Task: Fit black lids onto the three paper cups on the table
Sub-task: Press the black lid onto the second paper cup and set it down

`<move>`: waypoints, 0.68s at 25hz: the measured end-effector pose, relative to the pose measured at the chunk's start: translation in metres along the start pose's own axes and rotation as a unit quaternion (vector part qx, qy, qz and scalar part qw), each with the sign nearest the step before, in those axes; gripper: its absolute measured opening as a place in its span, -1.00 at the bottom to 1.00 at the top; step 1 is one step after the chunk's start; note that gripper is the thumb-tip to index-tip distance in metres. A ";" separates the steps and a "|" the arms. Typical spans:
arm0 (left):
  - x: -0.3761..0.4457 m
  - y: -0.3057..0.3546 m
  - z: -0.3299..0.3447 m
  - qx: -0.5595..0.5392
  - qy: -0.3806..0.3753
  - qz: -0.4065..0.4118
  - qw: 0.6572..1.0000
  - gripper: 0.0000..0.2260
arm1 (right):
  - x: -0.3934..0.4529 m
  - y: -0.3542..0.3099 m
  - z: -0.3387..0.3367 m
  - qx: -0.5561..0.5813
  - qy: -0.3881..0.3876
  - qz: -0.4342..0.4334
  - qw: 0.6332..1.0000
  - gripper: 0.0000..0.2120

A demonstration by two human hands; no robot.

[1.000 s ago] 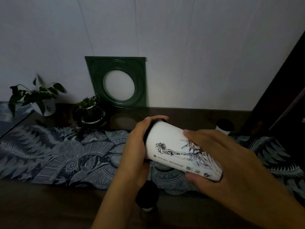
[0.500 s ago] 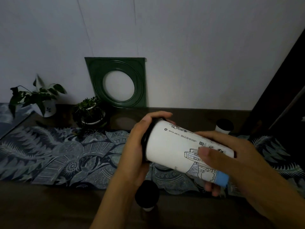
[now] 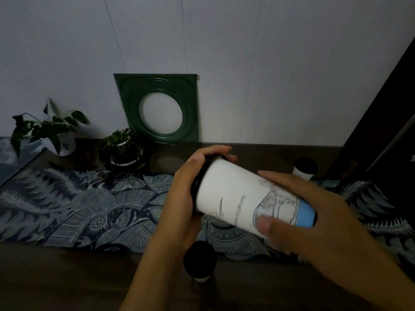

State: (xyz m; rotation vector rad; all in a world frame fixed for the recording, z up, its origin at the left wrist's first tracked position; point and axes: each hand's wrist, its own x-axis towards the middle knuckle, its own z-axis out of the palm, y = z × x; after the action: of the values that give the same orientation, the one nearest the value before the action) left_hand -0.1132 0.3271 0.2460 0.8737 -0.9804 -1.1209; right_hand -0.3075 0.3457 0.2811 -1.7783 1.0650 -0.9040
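Observation:
A white paper cup [image 3: 233, 194] with line drawings and a blue base band lies tilted on its side in the air above the table. A black lid [image 3: 197, 176] sits on its mouth at the left end. My left hand [image 3: 182, 198] curls round the lid and rim. My right hand [image 3: 310, 212] grips the cup's base end, thumb in front and fingers behind. A second cup with a black lid [image 3: 199, 261] stands on the table below my hands. A third lidded cup [image 3: 305, 168] stands at the back right.
A patterned blue runner [image 3: 74, 207] covers the dark wooden table [image 3: 67, 281]. Two potted plants [image 3: 54, 133] [image 3: 122, 147] and a green square frame [image 3: 157, 108] leaning on the wall stand at the back left. A dark door edge [image 3: 386, 108] rises at the right.
The cup has turned about its long axis in my hands, showing a plainer white side now. My right hand has shifted its hold on the base; my left hand stays on the lid.

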 end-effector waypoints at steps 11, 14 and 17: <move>0.000 -0.001 0.002 -0.022 0.061 -0.089 0.994 -0.67 | 0.001 0.004 -0.007 -0.383 -0.036 -0.211 0.899 -0.27; -0.001 0.000 0.002 -0.026 0.054 -0.117 0.991 -0.62 | 0.001 0.007 -0.007 -0.426 -0.022 -0.240 0.872 -0.30; -0.002 0.000 -0.001 -0.025 0.024 -0.072 0.997 -0.58 | -0.001 0.004 -0.004 -0.302 -0.002 -0.183 0.936 -0.35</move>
State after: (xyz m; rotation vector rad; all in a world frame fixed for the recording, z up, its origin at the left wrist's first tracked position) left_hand -0.1125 0.3288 0.2451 0.9375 -0.8567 -1.2351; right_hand -0.3127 0.3438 0.2790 -2.5534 1.1020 -0.8366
